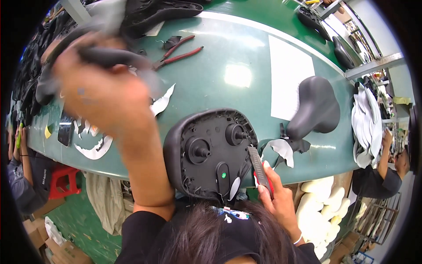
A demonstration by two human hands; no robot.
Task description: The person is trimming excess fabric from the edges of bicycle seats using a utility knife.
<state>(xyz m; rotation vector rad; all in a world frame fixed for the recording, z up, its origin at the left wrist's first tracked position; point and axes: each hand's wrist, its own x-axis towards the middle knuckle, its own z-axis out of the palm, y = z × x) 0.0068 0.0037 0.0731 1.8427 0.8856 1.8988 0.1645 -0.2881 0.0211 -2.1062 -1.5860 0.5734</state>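
My right hand (279,200) grips a utility knife (260,169) with a red handle, its long blade slanting up beside a black bicycle saddle (215,171). That saddle lies upside down at the table's near edge, showing its underside with two round posts and a ring of tucked-in cover edge. My left hand (103,90) is raised over the left of the table, smeared by motion. Dark saddle-like pieces are around it, and whether its fingers hold one cannot be made out. Beyond it lie red-handled pliers (182,55).
A black saddle (316,105) rests upright at right, beside a white sheet (290,66). White and black scraps (281,152) are scattered about. A phone (65,132) lies at left. White pieces (367,123) hang at right; pale foam shapes (318,211) are below. Other people (380,182) work on both sides.
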